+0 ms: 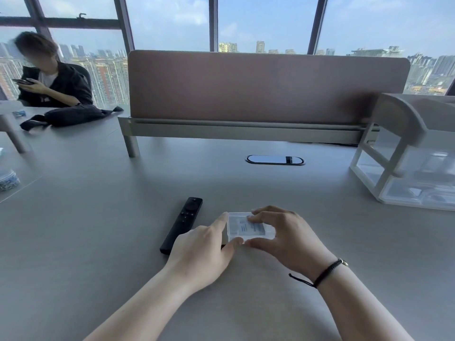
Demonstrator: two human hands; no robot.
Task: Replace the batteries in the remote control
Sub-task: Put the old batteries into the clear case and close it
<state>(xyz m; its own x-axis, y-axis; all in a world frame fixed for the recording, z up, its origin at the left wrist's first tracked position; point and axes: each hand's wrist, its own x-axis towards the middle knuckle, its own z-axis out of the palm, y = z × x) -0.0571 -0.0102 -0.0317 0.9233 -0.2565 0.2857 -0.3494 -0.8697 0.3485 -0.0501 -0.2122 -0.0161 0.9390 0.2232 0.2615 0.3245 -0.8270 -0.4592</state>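
Note:
A slim black remote control lies button side up on the grey table, its near end hidden behind my left hand. Just to its right sits a small clear plastic box with a blue-and-white label inside. My left hand grips the box's left side with thumb and forefinger. My right hand holds it from the right, fingers on the lid and thumb at the near edge. A black cord bracelet circles my right wrist.
A brown desk divider stands across the back, with a cable port in front of it. A clear drawer organiser sits at the right. Far left, a seated person looks at a phone beside a black bag.

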